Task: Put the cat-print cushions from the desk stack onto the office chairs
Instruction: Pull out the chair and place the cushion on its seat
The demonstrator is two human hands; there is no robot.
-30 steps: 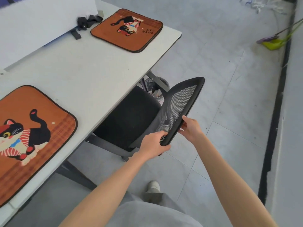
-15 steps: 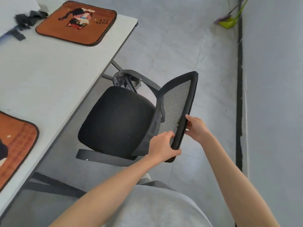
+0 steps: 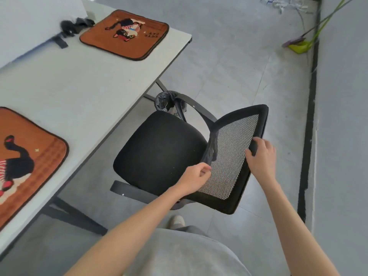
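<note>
Two cat-print cushions lie flat on the white desk (image 3: pixel 83 92): the near cushion (image 3: pixel 27 162) at nine o'clock, cut off by the frame's left edge, and the far cushion (image 3: pixel 125 34) at about eleven o'clock, close to the desk's far corner, well apart from each other. The black office chair (image 3: pixel 159 154) stands just beside the desk's edge at the centre of my view, its seat bare and its mesh backrest (image 3: pixel 229 156) turned toward me. My right hand (image 3: pixel 260 158) grips the backrest's frame at about three o'clock, fingers curled over its rim. My left hand (image 3: pixel 194 179) sits at the backrest's lower left edge with its fingers loosely curled; I cannot tell whether it pinches the mesh or only touches it. A black clump (image 3: pixel 75 26), perhaps straps, lies just beside the far cushion. A green dustpan (image 3: pixel 298 46) rests on the floor at one o'clock.
</note>
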